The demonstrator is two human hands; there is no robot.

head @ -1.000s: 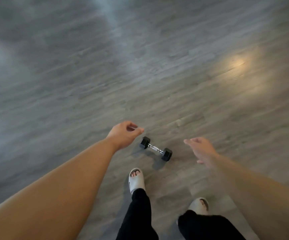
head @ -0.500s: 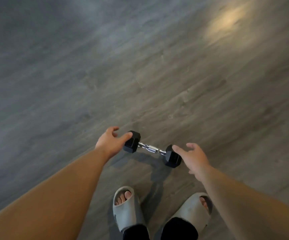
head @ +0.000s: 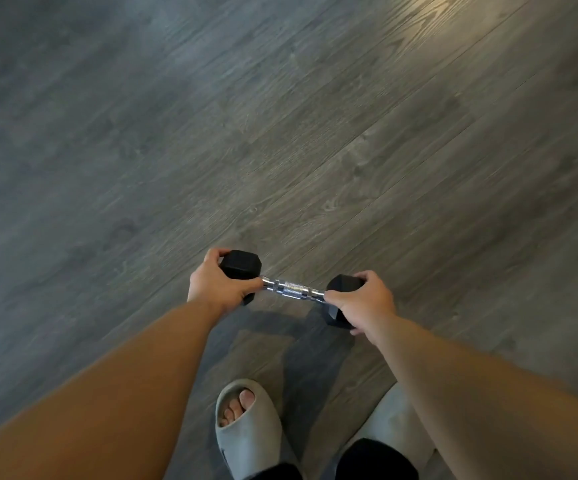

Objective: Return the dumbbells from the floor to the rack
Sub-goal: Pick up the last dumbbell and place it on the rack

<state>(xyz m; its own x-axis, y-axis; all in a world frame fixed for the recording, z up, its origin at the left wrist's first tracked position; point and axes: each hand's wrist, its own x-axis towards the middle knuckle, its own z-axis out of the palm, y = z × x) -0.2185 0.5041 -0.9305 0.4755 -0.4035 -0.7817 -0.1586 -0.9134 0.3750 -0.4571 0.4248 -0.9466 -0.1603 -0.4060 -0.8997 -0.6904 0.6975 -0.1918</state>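
Note:
A small dumbbell (head: 292, 289) with black hexagonal heads and a chrome knurled handle lies across the lower middle of the head view. My left hand (head: 216, 284) is wrapped around its left head, fingers over the top. Its right head is gripped the same way by my right hand (head: 367, 301). The bare chrome handle shows between the two hands. A shadow lies on the floor just below the dumbbell. Whether it still rests on the floor I cannot tell. No rack is in view.
Grey wood-plank floor (head: 280, 133) fills the view. My feet in grey slides (head: 247, 427) stand just behind the dumbbell, with black trouser legs (head: 374, 460) at the bottom edge. A warm light patch (head: 453, 15) glows at the top right.
Both hands came down from either side and closed on the dumbbell's two heads. The view moved closer to the floor, so the dumbbell looks larger.

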